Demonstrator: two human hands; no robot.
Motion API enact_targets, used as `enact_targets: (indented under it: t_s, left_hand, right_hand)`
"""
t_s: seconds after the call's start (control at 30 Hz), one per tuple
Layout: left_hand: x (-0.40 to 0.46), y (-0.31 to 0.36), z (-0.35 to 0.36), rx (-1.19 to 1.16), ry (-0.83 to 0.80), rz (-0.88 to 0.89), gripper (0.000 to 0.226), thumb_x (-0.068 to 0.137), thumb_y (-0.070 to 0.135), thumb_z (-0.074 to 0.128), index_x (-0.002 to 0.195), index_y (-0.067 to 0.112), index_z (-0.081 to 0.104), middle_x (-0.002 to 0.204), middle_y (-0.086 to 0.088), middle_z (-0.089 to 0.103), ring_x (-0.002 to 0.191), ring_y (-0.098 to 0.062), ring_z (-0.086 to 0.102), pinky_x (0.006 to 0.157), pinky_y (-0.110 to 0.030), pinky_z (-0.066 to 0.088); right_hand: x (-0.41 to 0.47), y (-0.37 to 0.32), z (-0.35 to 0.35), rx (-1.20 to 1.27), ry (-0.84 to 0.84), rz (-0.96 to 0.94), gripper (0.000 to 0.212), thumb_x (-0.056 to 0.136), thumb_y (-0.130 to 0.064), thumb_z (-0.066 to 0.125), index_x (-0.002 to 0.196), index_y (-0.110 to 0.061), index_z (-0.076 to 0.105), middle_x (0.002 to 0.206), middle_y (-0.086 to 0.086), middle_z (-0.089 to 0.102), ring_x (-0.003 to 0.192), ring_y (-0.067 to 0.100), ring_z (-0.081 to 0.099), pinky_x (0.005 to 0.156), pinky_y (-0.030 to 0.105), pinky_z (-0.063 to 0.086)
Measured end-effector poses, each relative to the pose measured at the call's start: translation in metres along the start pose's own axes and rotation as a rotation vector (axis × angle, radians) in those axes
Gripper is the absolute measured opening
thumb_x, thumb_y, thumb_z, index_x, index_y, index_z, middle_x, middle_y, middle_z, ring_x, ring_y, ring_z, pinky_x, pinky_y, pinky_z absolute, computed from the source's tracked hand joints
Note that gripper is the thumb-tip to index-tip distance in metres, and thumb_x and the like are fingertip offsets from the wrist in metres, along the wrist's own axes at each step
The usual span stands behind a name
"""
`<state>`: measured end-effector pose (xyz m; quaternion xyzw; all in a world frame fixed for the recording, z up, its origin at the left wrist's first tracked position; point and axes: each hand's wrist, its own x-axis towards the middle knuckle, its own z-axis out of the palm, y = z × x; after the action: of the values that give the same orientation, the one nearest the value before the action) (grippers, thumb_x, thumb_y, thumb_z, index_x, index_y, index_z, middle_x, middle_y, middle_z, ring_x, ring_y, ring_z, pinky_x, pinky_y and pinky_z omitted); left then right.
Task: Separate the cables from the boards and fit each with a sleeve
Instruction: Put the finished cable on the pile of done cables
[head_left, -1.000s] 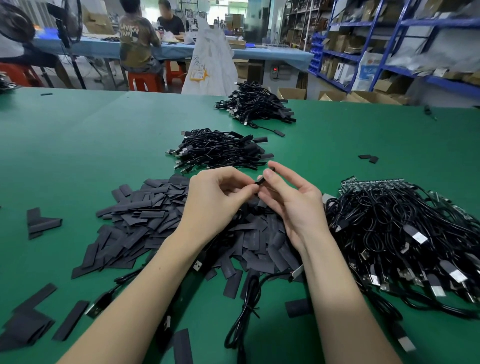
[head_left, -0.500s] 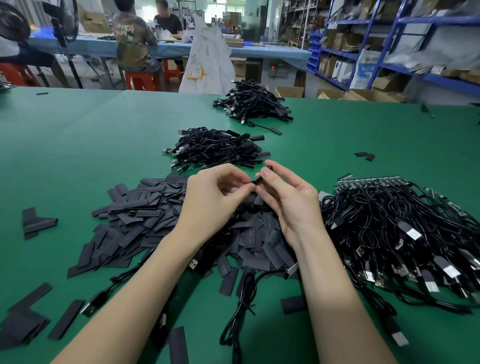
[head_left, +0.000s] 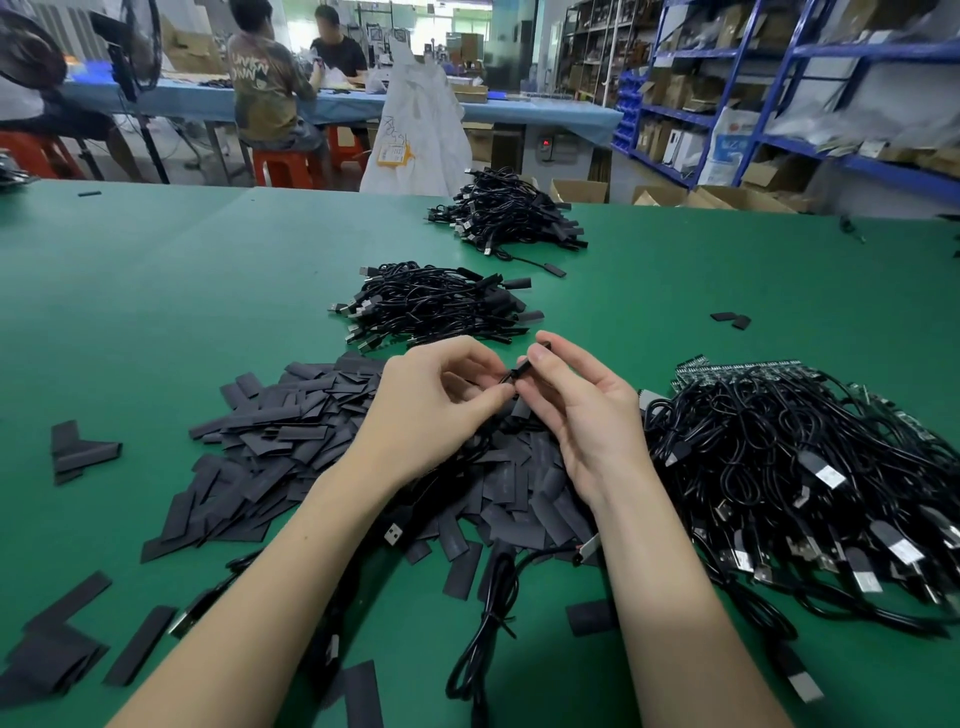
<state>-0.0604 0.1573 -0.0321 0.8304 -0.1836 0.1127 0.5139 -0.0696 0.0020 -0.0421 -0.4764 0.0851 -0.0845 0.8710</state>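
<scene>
Held above the sleeve pile (head_left: 291, 447) at mid-desk: one flat black sleeve (head_left: 525, 366), pinched near its upper end by the right hand (head_left: 582, 415), its lower mouth met by the left hand (head_left: 441, 410), whose fingertips pinch something small and dark, probably a cable end, too hidden to confirm. Likely light, thin and floppy, prone to collapsing shut; best gripped by the edges so the mouth stays open. Unsleeved cables with boards (head_left: 810, 467) heaped just right, springy and tangle-prone. Finished bundles (head_left: 436, 306) farther back on the green desk (head_left: 156, 291).
</scene>
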Motion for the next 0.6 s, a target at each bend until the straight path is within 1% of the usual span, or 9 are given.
enact_targets:
  t_s: [0.1,0.2,0.27,0.33,0.37,0.47,0.5,0.53,0.6]
  left_hand:
    - [0.002,-0.001,-0.002,0.013,-0.041,-0.051,0.009,0.083,0.021,0.081,0.084,0.024,0.073,0.073,0.005,0.074,0.069,-0.014,0.071,0.071,-0.021,0.056]
    - [0.002,0.0,-0.001,0.008,-0.059,-0.072,0.008,0.085,0.021,0.079,0.084,0.023,0.072,0.073,0.003,0.075,0.066,-0.012,0.073,0.067,-0.016,0.052]
    - [0.002,0.001,-0.001,0.011,-0.057,-0.077,0.007,0.086,0.022,0.079,0.084,0.024,0.072,0.073,0.003,0.075,0.066,-0.012,0.073,0.068,-0.017,0.052]
    - [0.003,0.002,-0.003,0.028,-0.046,-0.077,0.007,0.085,0.027,0.08,0.083,0.025,0.074,0.074,0.003,0.074,0.068,-0.017,0.072,0.07,-0.023,0.055]
    - [0.003,0.003,-0.004,0.047,-0.038,-0.072,0.007,0.085,0.029,0.08,0.083,0.026,0.074,0.074,0.003,0.074,0.068,-0.018,0.071,0.07,-0.025,0.055]
    - [0.006,0.009,-0.012,0.107,-0.004,-0.042,0.005,0.086,0.028,0.078,0.083,0.026,0.075,0.073,0.005,0.073,0.069,-0.016,0.069,0.07,-0.024,0.053]
    - [0.008,0.012,-0.016,0.132,0.009,-0.028,0.005,0.087,0.027,0.077,0.083,0.025,0.075,0.073,0.006,0.073,0.07,-0.014,0.069,0.07,-0.024,0.053]
    - [0.011,0.016,-0.021,0.165,0.023,-0.01,0.005,0.088,0.027,0.076,0.083,0.026,0.075,0.073,0.007,0.073,0.07,-0.011,0.069,0.07,-0.022,0.053]
    - [0.025,0.025,-0.032,0.227,0.049,0.036,0.005,0.089,0.028,0.075,0.085,0.026,0.076,0.076,0.01,0.074,0.07,-0.003,0.067,0.068,-0.013,0.049]
  right_hand:
    - [0.0,-0.001,0.0,-0.004,0.013,0.001,0.017,0.086,-0.004,0.077,0.101,-0.01,0.078,0.098,0.011,0.077,0.081,0.014,0.075,0.071,0.023,0.06]
    - [0.0,-0.001,0.0,-0.008,0.018,0.005,0.016,0.085,-0.004,0.077,0.099,-0.011,0.079,0.103,0.015,0.076,0.083,0.015,0.074,0.072,0.023,0.06]
    - [-0.001,-0.002,-0.001,-0.017,0.01,0.011,0.017,0.086,-0.006,0.077,0.1,-0.013,0.079,0.104,0.015,0.075,0.084,0.016,0.073,0.071,0.024,0.06]
    - [-0.003,-0.003,-0.001,-0.062,-0.013,0.015,0.022,0.086,-0.011,0.079,0.107,-0.019,0.078,0.1,0.012,0.076,0.083,0.017,0.073,0.071,0.025,0.06]
    - [-0.003,-0.003,-0.001,-0.095,-0.033,0.014,0.028,0.086,-0.016,0.08,0.113,-0.023,0.076,0.099,0.01,0.077,0.085,0.018,0.075,0.071,0.025,0.061]
    - [-0.004,-0.006,-0.002,-0.16,-0.104,0.029,0.046,0.085,-0.036,0.08,0.129,-0.029,0.064,0.102,0.006,0.079,0.092,0.025,0.077,0.072,0.027,0.061]
    - [-0.004,-0.007,-0.003,-0.172,-0.116,0.034,0.046,0.087,-0.042,0.077,0.129,-0.03,0.062,0.103,0.006,0.079,0.092,0.026,0.077,0.072,0.027,0.062]
    - [-0.005,-0.007,-0.003,-0.178,-0.115,0.038,0.042,0.089,-0.046,0.074,0.126,-0.03,0.062,0.103,0.006,0.079,0.093,0.027,0.077,0.072,0.028,0.062]
    - [-0.005,-0.008,-0.003,-0.183,-0.097,0.045,0.029,0.093,-0.047,0.068,0.117,-0.032,0.063,0.102,0.005,0.079,0.092,0.026,0.077,0.07,0.028,0.062]
